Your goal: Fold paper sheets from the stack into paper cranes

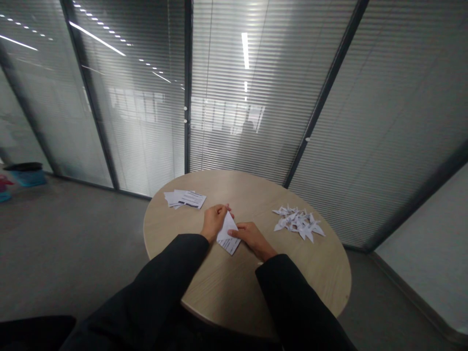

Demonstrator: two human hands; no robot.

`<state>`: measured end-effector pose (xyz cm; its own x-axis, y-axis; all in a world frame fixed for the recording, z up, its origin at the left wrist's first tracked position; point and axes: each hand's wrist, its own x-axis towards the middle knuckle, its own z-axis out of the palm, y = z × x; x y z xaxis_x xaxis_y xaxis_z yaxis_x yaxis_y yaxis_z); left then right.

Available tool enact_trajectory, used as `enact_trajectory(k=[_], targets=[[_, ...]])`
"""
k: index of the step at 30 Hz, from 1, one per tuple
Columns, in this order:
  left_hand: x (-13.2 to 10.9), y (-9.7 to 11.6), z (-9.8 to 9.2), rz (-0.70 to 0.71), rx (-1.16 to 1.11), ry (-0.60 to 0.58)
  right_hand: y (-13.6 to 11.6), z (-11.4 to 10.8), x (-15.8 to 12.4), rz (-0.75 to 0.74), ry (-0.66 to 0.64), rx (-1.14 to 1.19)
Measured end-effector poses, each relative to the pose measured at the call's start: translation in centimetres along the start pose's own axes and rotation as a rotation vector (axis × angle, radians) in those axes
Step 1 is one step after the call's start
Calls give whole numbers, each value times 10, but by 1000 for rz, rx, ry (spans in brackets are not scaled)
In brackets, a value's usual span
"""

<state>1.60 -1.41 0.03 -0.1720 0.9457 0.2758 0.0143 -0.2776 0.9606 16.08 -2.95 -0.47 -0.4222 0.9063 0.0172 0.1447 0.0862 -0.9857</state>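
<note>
A person sits at a round wooden table (256,292), seen from just behind their shoulders, with both forearms in black sleeves (168,273) reaching onto the near side of the tabletop. Between the hands, near the table's middle, is a folded sheet of white paper (228,234), shaped like a triangle with its point toward the far side and a strip of dark print showing at its near corner. The left hand (215,222) is curled, its fingertips pinching the sheet's left edge close to the top point. The right hand (252,239) lies flatter, its fingers reaching left and pressed onto the paper's right side; whether its thumb grips underneath cannot be told.

Toward the far left of the table lies a small, loose stack of printed sheets (185,198), well apart from the hands. To the right sits a heap of small white origami cranes (298,223). Beyond the table stand glass partitions with slatted blinds (234,97). A blue bin (27,178) sits on the grey floor at far left.
</note>
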Motion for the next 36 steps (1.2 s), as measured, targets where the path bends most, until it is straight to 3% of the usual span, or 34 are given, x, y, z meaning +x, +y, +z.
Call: enact_trajectory(k=[5, 10, 14, 21, 26, 33, 36], targets=[[3, -5, -3, 107, 171, 27, 2, -2, -1, -1, -10, 24], [5, -8, -2, -63, -70, -154, 8, -5, 0, 10, 44, -24], [4, -10, -1, -169, -111, -243, 12, -7, 3, 4, 84, -58], [3, -11, -1, -185, -204, -191, 11, -5, 4, 10, 70, -22], [0, -7, -1, -153, -294, -240, 8, -5, 2, 20, 67, -9], [1, -7, 0, -154, -209, -176, 4, -6, 1, 2, 63, -45], [2, -6, 0, -190, -221, -203, 5, -6, 0, 2, 66, -54]])
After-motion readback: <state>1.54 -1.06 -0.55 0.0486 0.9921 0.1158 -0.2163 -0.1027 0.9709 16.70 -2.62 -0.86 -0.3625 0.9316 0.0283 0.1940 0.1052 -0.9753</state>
